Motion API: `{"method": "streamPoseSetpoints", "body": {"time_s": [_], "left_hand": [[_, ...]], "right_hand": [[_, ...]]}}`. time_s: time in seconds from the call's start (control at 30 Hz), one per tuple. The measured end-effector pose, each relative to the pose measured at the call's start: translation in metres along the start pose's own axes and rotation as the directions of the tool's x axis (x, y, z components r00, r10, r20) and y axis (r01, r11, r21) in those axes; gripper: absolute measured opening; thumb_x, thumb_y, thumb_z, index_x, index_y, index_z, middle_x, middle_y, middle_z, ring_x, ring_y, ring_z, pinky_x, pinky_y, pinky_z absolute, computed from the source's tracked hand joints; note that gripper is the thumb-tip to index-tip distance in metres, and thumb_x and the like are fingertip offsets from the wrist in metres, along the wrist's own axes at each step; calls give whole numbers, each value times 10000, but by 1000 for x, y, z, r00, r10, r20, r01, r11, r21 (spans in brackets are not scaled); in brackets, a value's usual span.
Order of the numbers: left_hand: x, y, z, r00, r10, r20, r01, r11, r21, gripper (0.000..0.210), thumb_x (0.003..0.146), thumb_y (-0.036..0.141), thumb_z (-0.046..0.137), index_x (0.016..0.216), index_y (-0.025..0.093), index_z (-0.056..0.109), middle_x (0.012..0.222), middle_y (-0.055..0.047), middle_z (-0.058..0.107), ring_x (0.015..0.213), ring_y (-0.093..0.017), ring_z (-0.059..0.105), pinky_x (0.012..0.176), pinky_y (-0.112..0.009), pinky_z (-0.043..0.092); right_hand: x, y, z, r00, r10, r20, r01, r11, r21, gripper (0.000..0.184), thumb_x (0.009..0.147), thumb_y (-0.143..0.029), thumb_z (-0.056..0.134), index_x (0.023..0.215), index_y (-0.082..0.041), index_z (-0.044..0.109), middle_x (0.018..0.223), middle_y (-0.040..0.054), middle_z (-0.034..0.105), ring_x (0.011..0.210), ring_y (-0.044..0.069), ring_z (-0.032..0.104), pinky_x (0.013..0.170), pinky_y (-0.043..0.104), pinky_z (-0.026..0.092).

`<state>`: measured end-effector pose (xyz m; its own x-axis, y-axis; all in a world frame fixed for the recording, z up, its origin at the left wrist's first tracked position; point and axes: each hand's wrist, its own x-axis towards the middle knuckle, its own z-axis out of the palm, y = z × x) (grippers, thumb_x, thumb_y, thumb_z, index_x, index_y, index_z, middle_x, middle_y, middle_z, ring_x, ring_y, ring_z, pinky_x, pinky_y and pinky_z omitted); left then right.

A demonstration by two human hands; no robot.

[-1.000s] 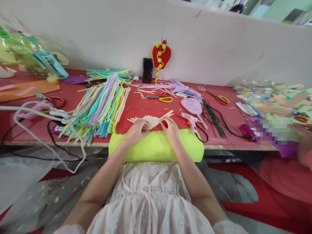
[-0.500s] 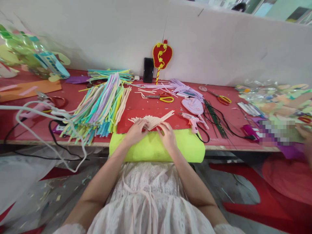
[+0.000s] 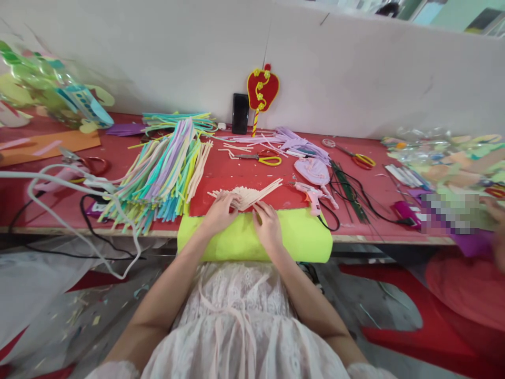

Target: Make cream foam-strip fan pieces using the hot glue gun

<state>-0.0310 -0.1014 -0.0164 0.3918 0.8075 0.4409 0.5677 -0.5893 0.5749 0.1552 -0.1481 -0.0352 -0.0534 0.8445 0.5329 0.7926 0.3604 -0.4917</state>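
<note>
Cream sticks [image 3: 248, 196] partly hidden by left hand [image 3: 221, 212], co-worker's hand [image 3: 495, 211] blurred

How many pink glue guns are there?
2: one glue gun right of the right hand, another glue gun left of the big pipe-cleaner pile. Others may be hidden.

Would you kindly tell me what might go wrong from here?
The fanned cream stems could slip out of line if the left hand shifts, unless already fixed together. The pink glue gun lies to the right of the right hand, nozzle towards the stems; a sideways move might bump it, and it may be hot.
</note>
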Motion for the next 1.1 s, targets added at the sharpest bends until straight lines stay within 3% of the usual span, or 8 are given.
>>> {"method": "streamPoseSetpoints", "body": {"time_s": [0.67,1.1], "left_hand": [[0,-2,1,1000,26,-5,-26,1000,14,296,788,77,553,1059,194,536,1015,-64,665,1032,-217,602,1015,-456,423],[1,0,-2,1000,14,21,-14,1000,9,323,785,73,532,1085,192,548,1014,-57,663,1011,-214,603,1011,-450,426]], "right_hand": [[2,-5,-4,996,-81,28,82,994,-75,310,932,-219,446,1167,-181,645,1146,106,642,1061,236,581,1003,423,441],[-1,-7,-2,982,-177,69,178,984,-7,318,938,-226,453,1197,-184,633,1168,89,660,1084,226,590,996,406,457]]}}
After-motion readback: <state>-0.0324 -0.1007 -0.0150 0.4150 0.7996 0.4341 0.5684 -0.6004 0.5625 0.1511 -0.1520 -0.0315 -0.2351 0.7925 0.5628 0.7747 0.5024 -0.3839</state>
